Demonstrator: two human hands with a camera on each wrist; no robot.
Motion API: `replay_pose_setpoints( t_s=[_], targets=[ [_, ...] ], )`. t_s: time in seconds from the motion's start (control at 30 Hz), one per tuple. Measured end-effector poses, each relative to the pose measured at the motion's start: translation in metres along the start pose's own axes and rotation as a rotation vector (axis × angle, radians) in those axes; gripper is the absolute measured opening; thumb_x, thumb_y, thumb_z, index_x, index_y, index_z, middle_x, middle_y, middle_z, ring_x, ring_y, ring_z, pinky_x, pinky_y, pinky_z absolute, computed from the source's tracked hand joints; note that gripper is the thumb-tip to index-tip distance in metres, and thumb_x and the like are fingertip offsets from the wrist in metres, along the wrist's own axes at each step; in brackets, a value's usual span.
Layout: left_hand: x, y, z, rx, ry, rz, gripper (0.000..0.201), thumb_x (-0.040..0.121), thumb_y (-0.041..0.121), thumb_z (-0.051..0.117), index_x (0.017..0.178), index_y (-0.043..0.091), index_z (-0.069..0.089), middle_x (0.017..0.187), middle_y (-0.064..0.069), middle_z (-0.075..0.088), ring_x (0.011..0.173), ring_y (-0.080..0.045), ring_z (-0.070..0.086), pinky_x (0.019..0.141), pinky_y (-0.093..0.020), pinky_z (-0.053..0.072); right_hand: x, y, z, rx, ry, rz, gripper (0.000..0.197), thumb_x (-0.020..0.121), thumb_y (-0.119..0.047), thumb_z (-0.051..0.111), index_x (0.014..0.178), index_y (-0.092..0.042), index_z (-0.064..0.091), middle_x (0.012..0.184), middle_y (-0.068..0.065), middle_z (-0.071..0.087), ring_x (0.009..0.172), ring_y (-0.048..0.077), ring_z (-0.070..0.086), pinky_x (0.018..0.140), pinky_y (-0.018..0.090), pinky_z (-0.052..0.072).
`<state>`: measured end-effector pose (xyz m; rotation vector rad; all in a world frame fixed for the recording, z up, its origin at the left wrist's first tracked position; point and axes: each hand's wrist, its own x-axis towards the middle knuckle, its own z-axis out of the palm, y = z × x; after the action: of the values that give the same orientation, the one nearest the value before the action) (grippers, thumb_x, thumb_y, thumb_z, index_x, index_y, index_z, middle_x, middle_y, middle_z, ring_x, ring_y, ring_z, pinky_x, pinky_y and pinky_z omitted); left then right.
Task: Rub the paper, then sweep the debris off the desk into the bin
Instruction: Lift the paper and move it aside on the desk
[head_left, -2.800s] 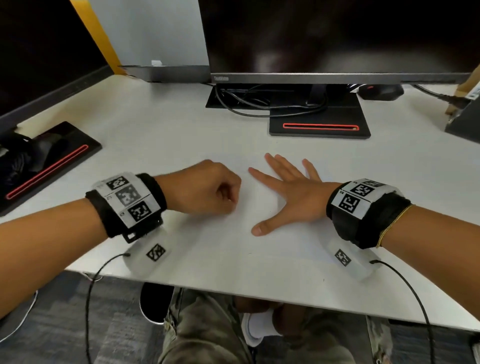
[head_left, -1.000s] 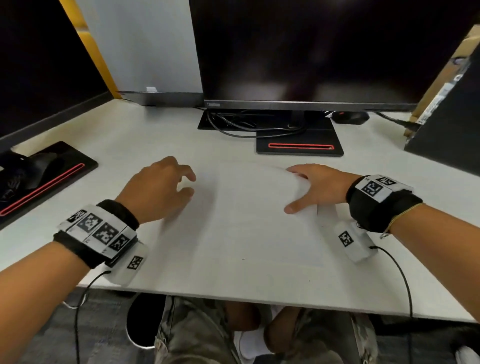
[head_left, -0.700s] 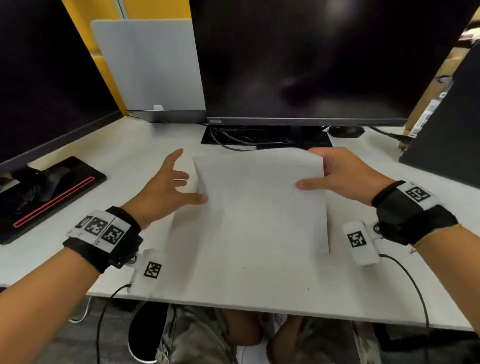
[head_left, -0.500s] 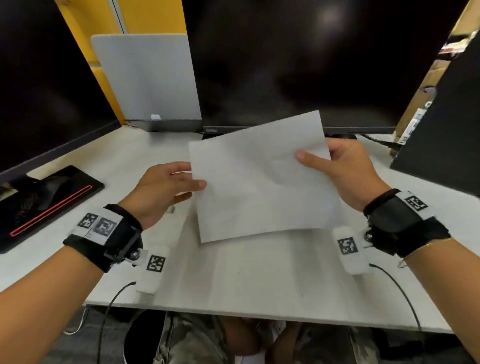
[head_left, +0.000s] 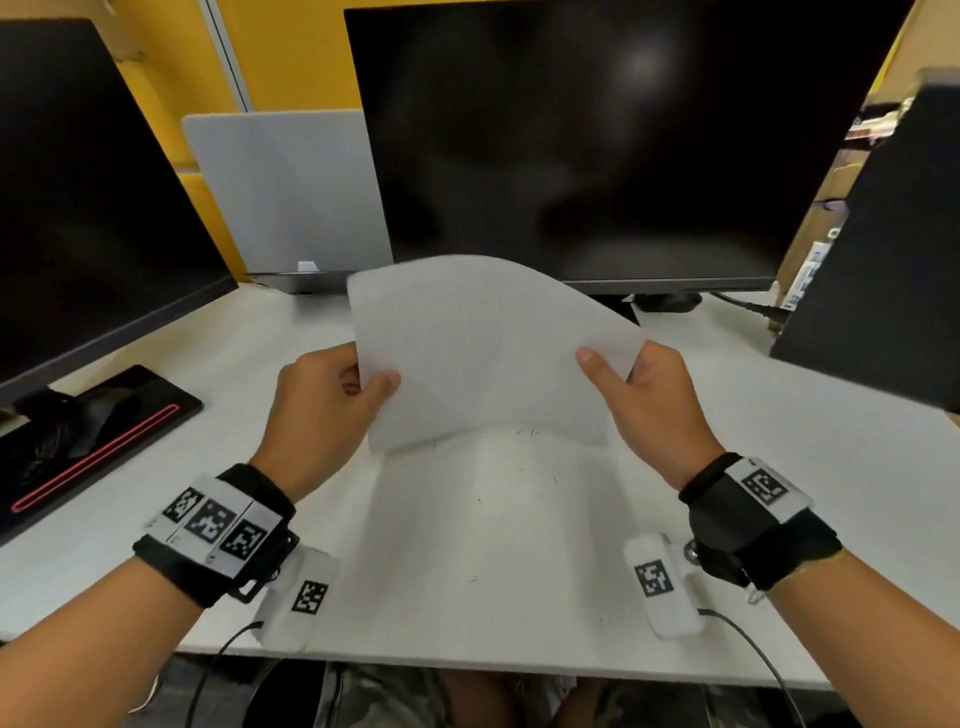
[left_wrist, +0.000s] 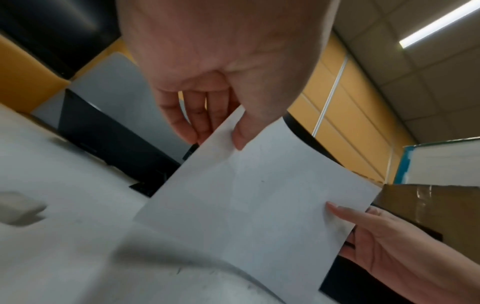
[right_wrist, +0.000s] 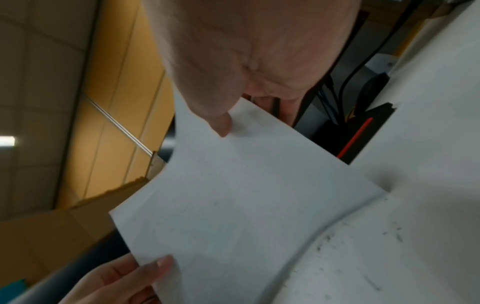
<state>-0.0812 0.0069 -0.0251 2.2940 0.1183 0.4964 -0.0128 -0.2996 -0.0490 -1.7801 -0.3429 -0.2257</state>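
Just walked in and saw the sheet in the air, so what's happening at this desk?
A person is holding a white sheet of paper up over the desk, pinching its left edge with the left hand and its right edge with the right hand. The paper is bowed and off the surface. Small dark bits of debris lie on the desk beneath it, not yet swept away. No bin shows clearly.

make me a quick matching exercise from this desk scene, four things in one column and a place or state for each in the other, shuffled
Things:
1. paper
2. debris
3. left hand
4. monitor

States or places:
A. dark screen, at the back of the desk
B. pinches the sheet's left edge
C. held up off the desk, bowed
D. small dark specks scattered on the desk

Pairs: 1-C, 2-D, 3-B, 4-A
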Motion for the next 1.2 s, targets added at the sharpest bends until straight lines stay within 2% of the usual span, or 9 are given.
replay_pose_setpoints(
  t_s=[0.2, 0.3, 0.47, 0.63, 0.77, 0.9, 1.07, 1.13, 1.2],
  targets=[
    [-0.001, -0.003, 0.001, 0.149, 0.010, 0.038, 0.013, 0.102, 0.025, 0.065, 0.092, 0.022, 0.073, 0.085, 0.010, 0.077, 0.070, -0.007, 0.069, 0.064, -0.032, 0.058, 0.005, -0.002, -0.005, 0.040, 0.047, -0.014, 0.026, 0.107, -0.024, 0.065, 0.131, -0.020, 0.072, 0.119, -0.014, 0.076, 0.108, 0.000, 0.072, 0.089, 0.015, 0.057],
    [-0.002, -0.008, 0.003, 0.238, -0.118, -0.033, 0.023, 0.101, 0.031, 0.062, 0.096, 0.013, 0.075, 0.088, -0.006, 0.078, 0.085, -0.029, 0.073, 0.081, -0.044, 0.062, 0.004, 0.000, -0.003, -0.046, -0.004, -0.001, 0.020, 0.106, -0.022, 0.065, 0.125, -0.022, 0.072, 0.116, -0.016, 0.075, 0.108, 0.001, 0.072, 0.088, 0.013, 0.056],
    [-0.003, -0.005, 0.003, 0.270, -0.054, 0.022, 0.022, 0.102, 0.031, 0.060, 0.091, 0.017, 0.073, 0.079, 0.002, 0.075, 0.078, -0.026, 0.070, 0.072, -0.042, 0.058, 0.005, 0.004, -0.004, -0.093, -0.029, -0.013, 0.019, 0.107, -0.017, 0.063, 0.092, -0.029, 0.066, 0.067, -0.037, 0.063, 0.072, -0.013, 0.068, 0.063, 0.002, 0.046],
    [-0.005, -0.002, 0.006, 0.318, 0.003, 0.044, 0.023, 0.104, 0.031, 0.058, 0.085, 0.020, 0.066, 0.075, 0.009, 0.069, 0.070, -0.018, 0.065, 0.065, -0.035, 0.051, 0.003, 0.006, -0.002, -0.092, 0.003, -0.045, 0.023, 0.108, -0.020, 0.063, 0.129, -0.021, 0.073, 0.118, -0.019, 0.075, 0.108, -0.004, 0.070, 0.089, 0.011, 0.054],
    [-0.002, -0.011, 0.007, 0.350, -0.126, -0.106, 0.037, 0.100, 0.029, 0.057, 0.069, 0.009, 0.053, 0.056, 0.003, 0.055, 0.058, -0.026, 0.057, 0.058, -0.035, 0.044, 0.005, 0.007, -0.003, -0.159, -0.034, 0.017, 0.018, 0.107, -0.020, 0.064, 0.119, -0.019, 0.076, 0.109, -0.016, 0.077, 0.105, 0.005, 0.073, 0.078, 0.007, 0.052],
    [0.007, -0.001, 0.002, 0.104, 0.008, -0.114, 0.013, 0.100, 0.033, 0.065, 0.098, 0.020, 0.064, 0.084, 0.000, 0.072, 0.079, -0.021, 0.068, 0.069, -0.046, 0.061, 0.014, -0.010, -0.018, -0.070, 0.033, 0.016, 0.013, 0.106, -0.023, 0.067, 0.114, -0.027, 0.076, 0.107, -0.018, 0.079, 0.099, -0.001, 0.074, 0.082, 0.015, 0.058],
    [-0.007, 0.029, 0.018, 0.218, 0.193, 0.154, 0.077, 0.099, 0.033, 0.068, 0.163, 0.022, 0.026, 0.157, -0.010, 0.041, 0.144, -0.028, 0.038, 0.117, -0.044, 0.037, 0.007, 0.002, -0.036, -0.254, -0.109, 0.222, 0.016, 0.105, -0.029, 0.066, 0.116, -0.020, 0.075, 0.107, -0.008, 0.078, 0.097, 0.015, 0.075, 0.086, 0.035, 0.062],
    [-0.026, 0.050, 0.041, 0.224, 0.012, 0.349, 0.080, 0.103, 0.035, 0.063, 0.167, 0.020, 0.017, 0.169, -0.007, 0.029, 0.155, -0.025, 0.025, 0.127, -0.036, 0.025, -0.005, 0.021, -0.036, -0.248, -0.192, 0.347, 0.014, 0.106, -0.025, 0.066, 0.111, -0.017, 0.076, 0.106, 0.003, 0.080, 0.100, 0.027, 0.076, 0.089, 0.044, 0.062],
    [-0.048, 0.065, 0.071, 0.195, -0.445, 0.409, 0.084, 0.107, 0.043, 0.053, 0.169, 0.024, 0.000, 0.177, 0.003, 0.006, 0.162, -0.010, 0.004, 0.132, -0.029, 0.009, -0.017, 0.037, -0.035, -0.286, -0.266, 0.388, 0.016, 0.106, -0.025, 0.065, 0.104, -0.013, 0.075, 0.103, 0.012, 0.079, 0.098, 0.033, 0.075, 0.091, 0.050, 0.060]
  ],
)
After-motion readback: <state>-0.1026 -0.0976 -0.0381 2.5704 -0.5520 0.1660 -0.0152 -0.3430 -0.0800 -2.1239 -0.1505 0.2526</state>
